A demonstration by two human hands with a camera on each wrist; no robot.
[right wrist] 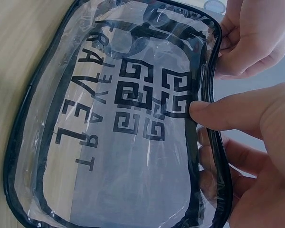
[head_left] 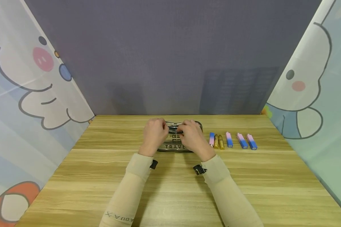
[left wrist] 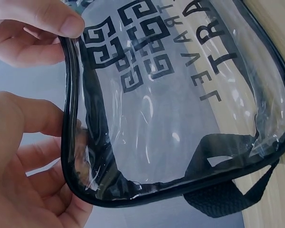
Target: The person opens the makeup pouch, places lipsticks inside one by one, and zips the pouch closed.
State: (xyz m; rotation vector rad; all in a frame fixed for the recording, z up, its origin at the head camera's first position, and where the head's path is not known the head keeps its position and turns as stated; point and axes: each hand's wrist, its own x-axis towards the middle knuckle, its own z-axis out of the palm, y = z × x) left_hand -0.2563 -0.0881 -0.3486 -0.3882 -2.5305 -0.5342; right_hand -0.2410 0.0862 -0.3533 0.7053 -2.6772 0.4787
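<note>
While a grey backdrop (head_left: 170,56) rises beyond its far edge, the wood-grain table (head_left: 170,201) spreads out below my sleeved arms. Near the middle of that far edge is the task's thing, a clear bag (head_left: 173,147) with black piping, a square black pattern and the word TRAVEL on its front (a black strap (left wrist: 223,202) loops off its left end). I grip its upper rim with both hands — my left hand (head_left: 154,134) has its fingers curled at the rim, and my right hand (head_left: 194,136) pinches farther along, thumb on the front and fingers behind. Just right of the bag lie four small pink-and-blue blocks (head_left: 242,140), one close by and three farther right. Smallest are two slim gold pieces (head_left: 219,142) — side by side, round-tipped — between the nearest block and the rest.
</note>
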